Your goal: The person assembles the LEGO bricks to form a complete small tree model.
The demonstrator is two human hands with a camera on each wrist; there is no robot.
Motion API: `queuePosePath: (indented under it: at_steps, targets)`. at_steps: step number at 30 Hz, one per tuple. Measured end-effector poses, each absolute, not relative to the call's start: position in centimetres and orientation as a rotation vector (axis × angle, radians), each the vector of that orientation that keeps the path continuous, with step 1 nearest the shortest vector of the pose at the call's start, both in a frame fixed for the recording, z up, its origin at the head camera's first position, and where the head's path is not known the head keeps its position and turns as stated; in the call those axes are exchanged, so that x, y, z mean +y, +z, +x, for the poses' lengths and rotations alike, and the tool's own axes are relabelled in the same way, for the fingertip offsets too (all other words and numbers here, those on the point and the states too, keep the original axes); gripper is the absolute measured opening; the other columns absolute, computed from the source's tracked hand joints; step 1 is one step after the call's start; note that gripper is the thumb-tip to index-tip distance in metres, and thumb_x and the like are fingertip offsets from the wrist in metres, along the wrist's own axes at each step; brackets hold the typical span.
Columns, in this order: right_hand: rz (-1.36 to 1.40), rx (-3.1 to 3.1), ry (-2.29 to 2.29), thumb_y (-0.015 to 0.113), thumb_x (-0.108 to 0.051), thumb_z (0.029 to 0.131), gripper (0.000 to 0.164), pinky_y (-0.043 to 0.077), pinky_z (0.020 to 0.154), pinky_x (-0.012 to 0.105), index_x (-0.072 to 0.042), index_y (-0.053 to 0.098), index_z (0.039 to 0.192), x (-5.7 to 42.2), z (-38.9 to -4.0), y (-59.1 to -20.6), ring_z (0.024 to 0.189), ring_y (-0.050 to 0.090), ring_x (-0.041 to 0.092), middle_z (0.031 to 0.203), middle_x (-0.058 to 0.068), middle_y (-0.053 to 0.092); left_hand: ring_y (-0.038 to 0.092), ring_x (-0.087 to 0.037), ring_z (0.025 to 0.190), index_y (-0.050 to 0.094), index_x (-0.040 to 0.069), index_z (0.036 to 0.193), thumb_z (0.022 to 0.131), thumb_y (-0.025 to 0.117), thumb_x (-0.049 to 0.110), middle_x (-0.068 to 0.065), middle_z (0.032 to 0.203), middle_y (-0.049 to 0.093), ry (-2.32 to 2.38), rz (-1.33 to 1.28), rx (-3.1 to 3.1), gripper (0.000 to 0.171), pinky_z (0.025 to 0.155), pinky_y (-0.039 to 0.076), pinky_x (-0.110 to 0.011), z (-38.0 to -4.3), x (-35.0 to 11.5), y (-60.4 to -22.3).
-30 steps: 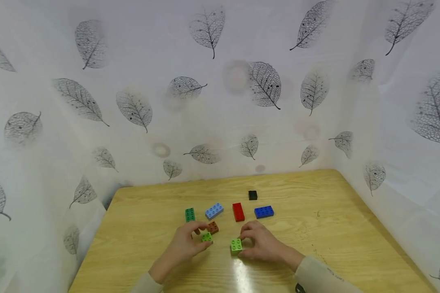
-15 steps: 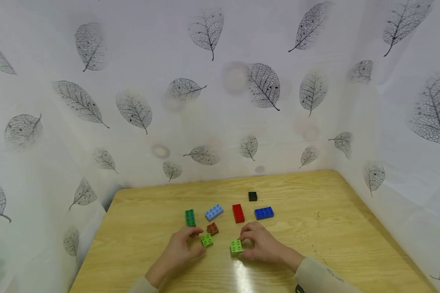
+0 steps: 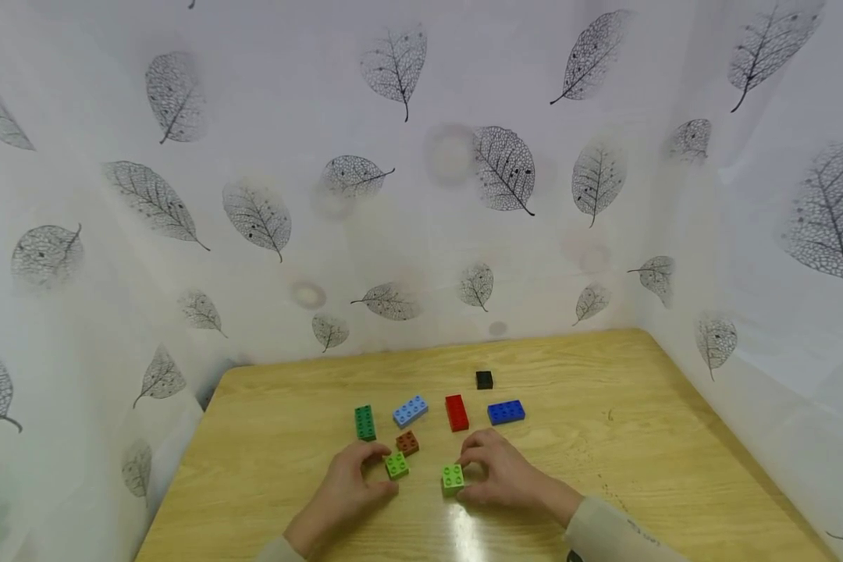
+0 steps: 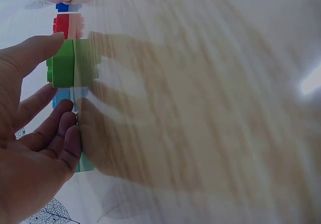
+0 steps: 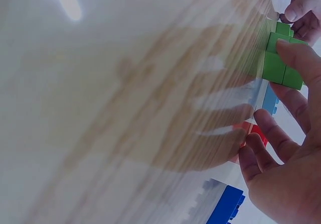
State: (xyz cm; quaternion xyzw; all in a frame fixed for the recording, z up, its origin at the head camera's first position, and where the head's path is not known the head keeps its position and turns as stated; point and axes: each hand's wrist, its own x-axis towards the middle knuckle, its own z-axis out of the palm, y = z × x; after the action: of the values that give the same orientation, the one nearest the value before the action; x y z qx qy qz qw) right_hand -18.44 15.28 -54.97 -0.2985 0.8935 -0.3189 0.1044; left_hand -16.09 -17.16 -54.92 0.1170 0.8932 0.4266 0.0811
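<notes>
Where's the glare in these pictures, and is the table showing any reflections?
Head view: a bright streak on the tabletop near the bottom edge; left wrist view: a bright patch at the right edge, the nearer light green brick mirrored in the glossy surface; right wrist view: a streak at upper left, the dark blue brick mirrored too.

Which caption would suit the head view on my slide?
Left hand open beside a lime-green toy brick, right hand holding a second lime-green block, on a wooden table.

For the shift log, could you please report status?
Left fingers open around lime brick. Right fingers pinch lime block. Brown brick close beyond lime brick.
</notes>
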Motion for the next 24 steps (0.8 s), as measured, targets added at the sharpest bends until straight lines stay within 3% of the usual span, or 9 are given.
queuePosePath:
  at_steps: [13, 24]
  targets:
    - [-0.917, 2.652, -0.947, 0.084, -0.048, 0.087, 0.033, 0.049, 0.104, 0.043, -0.029, 0.078, 0.113, 15.27, -18.33, -54.96, 0.120, 0.052, 0.016, 0.126, -0.006, 0.063, 0.062, -0.026, 0.123, 0.071, 0.018, 0.120, 0.082, 0.090, 0.037, -0.002, 0.123, 0.066, 1.220, 0.378, 2.691, 0.047, 0.109, 0.049, -0.058, -16.51, -17.04, -55.29]
    - [-0.913, 2.648, -0.946, 0.084, -0.048, 0.086, 0.034, 0.049, 0.105, 0.044, -0.029, 0.078, 0.114, 15.25, -18.41, -55.02, 0.121, 0.052, 0.016, 0.127, -0.006, 0.063, 0.062, -0.019, 0.113, 0.072, 0.018, 0.114, 0.084, 0.089, 0.035, 0.001, 0.114, 0.065, 1.155, 0.393, 2.768, 0.038, 0.099, 0.054, -0.044, -16.55, -16.72, -55.43]
